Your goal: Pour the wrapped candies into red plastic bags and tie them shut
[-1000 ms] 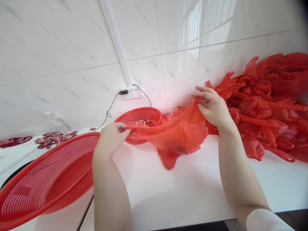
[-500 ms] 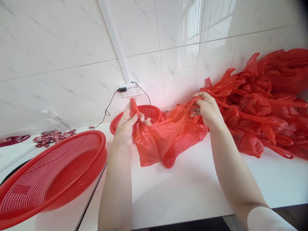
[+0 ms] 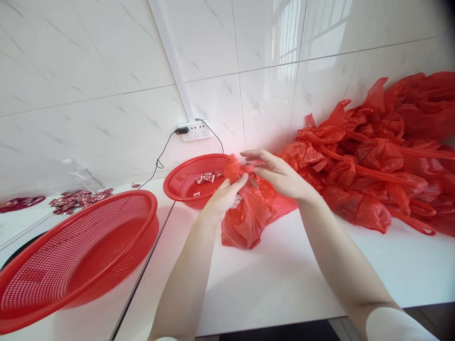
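Observation:
A thin red plastic bag (image 3: 245,222) hangs bunched over the white table, its lower part close to the tabletop. My left hand (image 3: 225,196) is closed around its gathered neck, thumb on top, with a tuft of plastic sticking up above the grip. My right hand (image 3: 273,173) is beside the neck on the right, fingers stretched toward the left and apart; its fingertips are close to the bag, and whether they touch it I cannot tell. Behind my left hand stands a small red mesh basket (image 3: 181,189) with several red-and-white wrapped pieces (image 3: 209,177) in it.
A heap of red plastic bags (image 3: 377,166) fills the right side against the tiled wall. At left stands a large red mesh basket (image 3: 106,251). Behind it lie a clear plastic bottle (image 3: 83,176) and red patterned wrapped pieces (image 3: 73,201). A cable runs from the wall socket (image 3: 195,131).
My left hand has moved right, bringing the spread bag together into a bunch. My right hand has let go of its edge and moved left. The small basket's contents now show.

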A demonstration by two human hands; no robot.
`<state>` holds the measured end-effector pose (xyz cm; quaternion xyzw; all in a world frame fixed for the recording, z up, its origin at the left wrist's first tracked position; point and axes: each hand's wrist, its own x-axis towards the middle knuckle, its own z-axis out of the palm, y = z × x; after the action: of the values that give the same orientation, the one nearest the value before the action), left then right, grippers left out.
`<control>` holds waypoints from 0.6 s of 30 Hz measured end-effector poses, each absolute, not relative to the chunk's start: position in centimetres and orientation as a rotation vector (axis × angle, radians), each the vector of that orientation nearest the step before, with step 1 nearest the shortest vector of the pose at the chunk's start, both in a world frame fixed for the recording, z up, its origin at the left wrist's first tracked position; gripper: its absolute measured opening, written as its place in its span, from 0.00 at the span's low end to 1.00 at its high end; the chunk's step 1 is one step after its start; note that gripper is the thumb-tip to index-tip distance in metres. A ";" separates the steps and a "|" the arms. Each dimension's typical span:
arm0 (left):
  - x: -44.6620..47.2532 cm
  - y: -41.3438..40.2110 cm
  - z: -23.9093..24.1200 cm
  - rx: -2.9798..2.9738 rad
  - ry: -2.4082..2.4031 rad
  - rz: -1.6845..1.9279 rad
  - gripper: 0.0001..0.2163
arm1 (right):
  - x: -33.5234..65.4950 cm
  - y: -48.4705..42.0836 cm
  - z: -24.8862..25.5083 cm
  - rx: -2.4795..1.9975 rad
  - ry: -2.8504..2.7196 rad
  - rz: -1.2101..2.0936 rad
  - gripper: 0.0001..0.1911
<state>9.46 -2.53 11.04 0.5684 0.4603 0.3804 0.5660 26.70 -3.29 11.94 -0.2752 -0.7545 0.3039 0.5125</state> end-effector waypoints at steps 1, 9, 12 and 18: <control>9.5 -2.5 11.1 1.294 1.070 0.906 0.16 | 27.0 -2.9 11.8 -0.708 -1.851 0.725 0.20; 8.2 -1.1 11.1 1.079 0.922 0.782 0.12 | 28.2 0.0 10.1 -1.073 -1.603 0.646 0.07; 7.5 -0.2 10.6 0.963 0.744 0.740 0.10 | 28.6 0.6 10.1 -1.056 -1.354 0.713 0.03; 7.0 1.2 9.8 0.814 0.534 0.720 0.11 | 29.6 -0.1 10.8 -0.649 -1.214 1.178 0.06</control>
<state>6.98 1.16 9.80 0.3827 0.2511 0.3382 0.8222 29.59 -0.09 10.81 -0.2818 -0.5273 0.5118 0.6169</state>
